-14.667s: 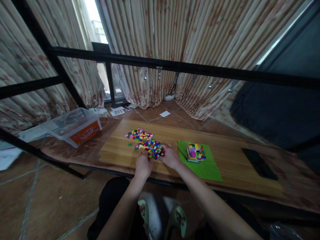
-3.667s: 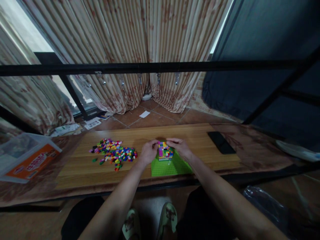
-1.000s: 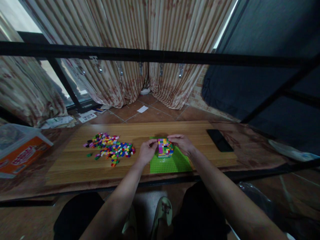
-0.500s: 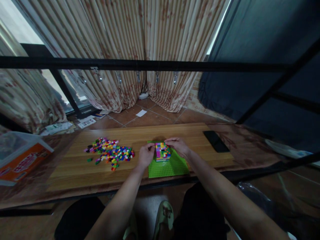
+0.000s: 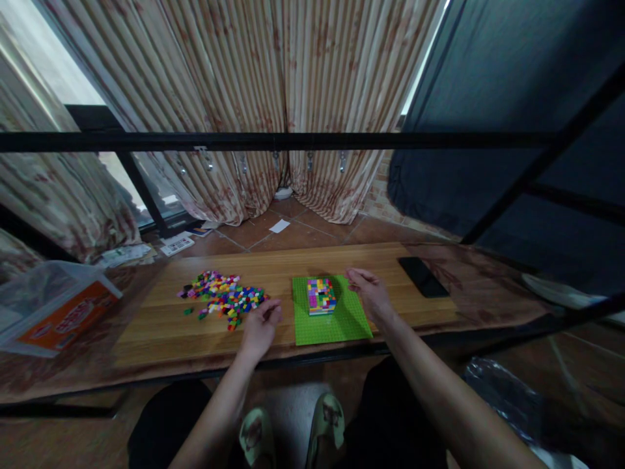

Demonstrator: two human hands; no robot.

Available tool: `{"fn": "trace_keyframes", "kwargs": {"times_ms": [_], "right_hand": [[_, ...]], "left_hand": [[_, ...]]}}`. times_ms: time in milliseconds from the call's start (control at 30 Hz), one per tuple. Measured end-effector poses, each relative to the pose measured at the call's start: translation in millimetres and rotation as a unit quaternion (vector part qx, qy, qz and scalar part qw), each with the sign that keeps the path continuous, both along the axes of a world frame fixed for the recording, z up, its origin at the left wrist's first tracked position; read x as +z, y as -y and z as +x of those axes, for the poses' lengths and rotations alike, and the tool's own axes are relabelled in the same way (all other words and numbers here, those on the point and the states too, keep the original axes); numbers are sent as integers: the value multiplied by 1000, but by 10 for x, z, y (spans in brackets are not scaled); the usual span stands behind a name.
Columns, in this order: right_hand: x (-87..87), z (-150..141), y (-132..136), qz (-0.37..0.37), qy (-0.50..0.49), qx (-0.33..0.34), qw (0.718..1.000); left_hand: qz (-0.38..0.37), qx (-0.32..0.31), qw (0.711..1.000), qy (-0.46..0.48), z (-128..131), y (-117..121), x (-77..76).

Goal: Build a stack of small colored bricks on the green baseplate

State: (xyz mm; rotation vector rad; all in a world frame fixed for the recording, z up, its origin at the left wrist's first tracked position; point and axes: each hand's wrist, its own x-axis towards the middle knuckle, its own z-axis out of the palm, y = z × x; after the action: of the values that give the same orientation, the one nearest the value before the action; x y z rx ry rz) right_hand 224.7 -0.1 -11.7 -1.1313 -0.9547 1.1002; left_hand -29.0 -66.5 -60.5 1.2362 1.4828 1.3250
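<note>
A small block built of many-coloured toy bricks (image 5: pixel 321 298) stands on a green studded baseplate (image 5: pixel 334 331). My left hand (image 5: pixel 261 326) hovers at the right edge of the loose brick pile (image 5: pixel 224 296), its fingers loosely curled with a gap at the thumb; no brick shows in it. Right of the block, my right hand (image 5: pixel 371 294) is above the baseplate's right edge, apart from the block. Its thumb and fingertips are pinched together; anything between them is too small to make out.
The wooden board (image 5: pixel 161 339) bears a black phone (image 5: pixel 422 277) at its right end. A clear plastic box with an orange label (image 5: pixel 68 316) sits at the left. A black horizontal bar (image 5: pixel 244 141) crosses beyond the board, in front of patterned curtains (image 5: pixel 336 71).
My left hand has left the block's side and moved left to the brick pile. My right hand has drawn back rightward from the block. The view has shifted slightly.
</note>
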Motion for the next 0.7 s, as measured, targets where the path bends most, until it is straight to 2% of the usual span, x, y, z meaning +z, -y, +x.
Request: {"fn": "trace_keyframes", "kwargs": {"times_ms": [100,167,233,300,400,500,700], "right_hand": [[72,-144,322,45,49,12,998],[85,-320,558,63,96,58,992],[47,-538,749,80,164,130,975],[-43,-775,848,86,256,173,947],[-224,-1114,800,91,374,188,904],[-365,-1375,600,94,450,165,873],[-461,-1631,295,111,528,182,822]], "left_hand": [[-4,64,998,-19,-335,305,-81],[-18,108,993,-50,-544,457,-120],[-29,142,984,-100,-704,542,-136],[-28,152,975,-158,-798,560,-135],[-21,145,965,-219,-839,503,-132],[-31,152,958,-240,-844,426,-156],[-27,151,967,-206,-890,366,-254]]}}
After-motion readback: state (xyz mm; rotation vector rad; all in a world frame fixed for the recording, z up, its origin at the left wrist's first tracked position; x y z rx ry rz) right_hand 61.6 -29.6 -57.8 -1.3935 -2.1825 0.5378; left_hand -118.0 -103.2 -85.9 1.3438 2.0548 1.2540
